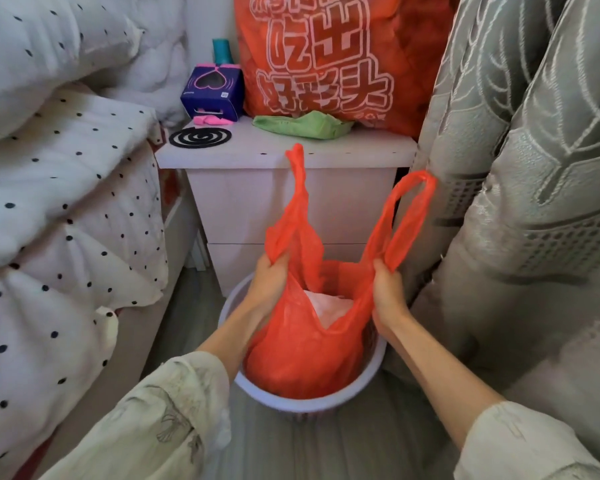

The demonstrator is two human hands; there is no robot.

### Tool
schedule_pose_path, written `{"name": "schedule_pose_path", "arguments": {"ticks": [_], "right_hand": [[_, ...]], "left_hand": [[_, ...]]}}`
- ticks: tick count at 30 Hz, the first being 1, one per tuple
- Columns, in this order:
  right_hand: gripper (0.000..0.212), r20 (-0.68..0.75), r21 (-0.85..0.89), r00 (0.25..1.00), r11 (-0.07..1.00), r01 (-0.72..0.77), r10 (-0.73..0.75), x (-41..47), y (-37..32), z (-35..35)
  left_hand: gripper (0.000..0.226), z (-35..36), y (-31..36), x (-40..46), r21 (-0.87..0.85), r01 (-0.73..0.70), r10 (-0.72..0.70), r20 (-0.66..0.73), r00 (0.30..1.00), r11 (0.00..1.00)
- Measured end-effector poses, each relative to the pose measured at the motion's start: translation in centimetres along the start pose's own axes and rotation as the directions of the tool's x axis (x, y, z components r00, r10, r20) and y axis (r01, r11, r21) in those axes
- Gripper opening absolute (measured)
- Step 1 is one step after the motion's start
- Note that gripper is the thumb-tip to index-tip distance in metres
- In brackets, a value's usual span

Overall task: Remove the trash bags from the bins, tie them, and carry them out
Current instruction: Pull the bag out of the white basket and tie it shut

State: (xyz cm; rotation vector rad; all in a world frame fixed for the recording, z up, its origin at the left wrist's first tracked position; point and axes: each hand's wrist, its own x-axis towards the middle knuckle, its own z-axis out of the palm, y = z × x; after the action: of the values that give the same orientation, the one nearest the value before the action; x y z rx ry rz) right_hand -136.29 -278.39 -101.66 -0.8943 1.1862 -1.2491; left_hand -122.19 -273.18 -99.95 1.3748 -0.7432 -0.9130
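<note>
A red-orange plastic trash bag [305, 355] sits inside a small round white bin [309, 405] on the floor in front of a nightstand. White crumpled paper shows in the bag's open mouth. My left hand [269, 282] grips the bag's left handle, which sticks up above it. My right hand [388, 292] grips the base of the right handle, whose loop stands up toward the curtain. The bag's lower part is still within the bin.
A white nightstand [284, 188] stands right behind the bin, with a mosquito coil [200, 136], a purple box [213, 93], a green cloth [302, 126] and a big orange printed bag [333, 60]. A dotted white duvet [56, 216] fills the left; a grey curtain [520, 168] hangs right.
</note>
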Motion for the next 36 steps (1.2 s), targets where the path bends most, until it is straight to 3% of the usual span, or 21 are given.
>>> {"name": "schedule_pose_path", "arguments": {"ticks": [1, 3, 5, 9, 12, 15, 18, 21, 24, 28, 31, 33, 36], "right_hand": [[0.051, 0.014, 0.017, 1.000, 1.000, -0.014, 0.013, 0.3, 0.1, 0.2], [0.027, 0.038, 0.064, 0.999, 0.998, -0.025, 0.022, 0.2, 0.1, 0.7], [0.034, 0.078, 0.099, 0.996, 0.994, -0.052, 0.044, -0.3, -0.2, 1.0], [0.028, 0.174, 0.103, 0.981, 0.989, -0.106, 0.087, -0.4, 0.1, 0.7], [0.020, 0.266, 0.028, 0.960, 0.995, -0.100, 0.089, -0.6, -0.2, 0.6], [0.021, 0.305, -0.053, 0.952, 0.999, -0.008, 0.024, -1.0, -0.4, 0.6], [0.031, 0.272, -0.161, 0.962, 0.986, 0.038, 0.007, -0.9, -0.7, 0.7], [0.039, 0.249, -0.085, 0.969, 0.996, 0.029, -0.007, -0.6, -3.3, 1.5], [0.039, 0.256, 0.052, 0.966, 0.998, 0.024, -0.037, -0.6, -7.3, 2.7], [0.040, 0.342, -0.069, 0.934, 0.988, 0.135, -0.104, -2.5, -11.0, 4.5], [0.041, 0.303, -0.004, 0.941, 0.987, 0.159, -0.150, -2.6, -13.2, 4.7], [0.041, 0.292, -0.054, 0.948, 0.987, 0.153, -0.131, -2.8, -13.4, 4.5], [0.040, 0.279, -0.037, 0.952, 0.989, 0.141, -0.125, -3.2, -13.5, 4.1]], "left_hand": [[0.022, 0.0, -0.2, 0.3, -0.017, 0.020, -0.020, -0.020, 1.000, 1.000], [0.029, 0.0, -0.2, 0.5, -0.041, 0.058, -0.059, -0.038, 0.998, 0.997], [0.034, 0.0, -0.1, 0.4, -0.099, 0.071, -0.074, -0.032, 0.997, 0.993], [0.024, -0.6, 0.3, -0.2, -0.236, 0.231, -0.204, 0.133, 0.970, 0.944], [0.004, -0.9, 0.0, -0.3, -0.126, 0.175, -0.145, 0.217, 0.965, 0.977], [0.020, -0.9, -0.1, -0.2, 0.148, 0.027, -0.056, 0.195, 0.979, 0.989], [0.028, -0.8, 0.3, 0.2, 0.245, 0.015, -0.032, 0.067, 0.997, 0.969], [0.034, -0.8, 2.8, 1.1, 0.129, 0.018, -0.014, -0.031, 0.999, 0.991], [0.035, -1.3, 6.2, 1.6, -0.077, -0.036, 0.034, -0.029, 0.999, 0.996], [0.033, -1.1, 9.5, 1.1, -0.044, -0.097, 0.097, -0.006, 0.995, 0.994], [0.038, -0.8, 11.1, 0.5, -0.102, -0.131, 0.132, -0.002, 0.991, 0.986], [0.038, -0.4, 11.7, -0.3, -0.077, -0.113, 0.117, 0.055, 0.992, 0.991], [0.035, -0.3, 12.8, -1.4, -0.158, -0.141, 0.139, -0.021, 0.990, 0.977]]}}
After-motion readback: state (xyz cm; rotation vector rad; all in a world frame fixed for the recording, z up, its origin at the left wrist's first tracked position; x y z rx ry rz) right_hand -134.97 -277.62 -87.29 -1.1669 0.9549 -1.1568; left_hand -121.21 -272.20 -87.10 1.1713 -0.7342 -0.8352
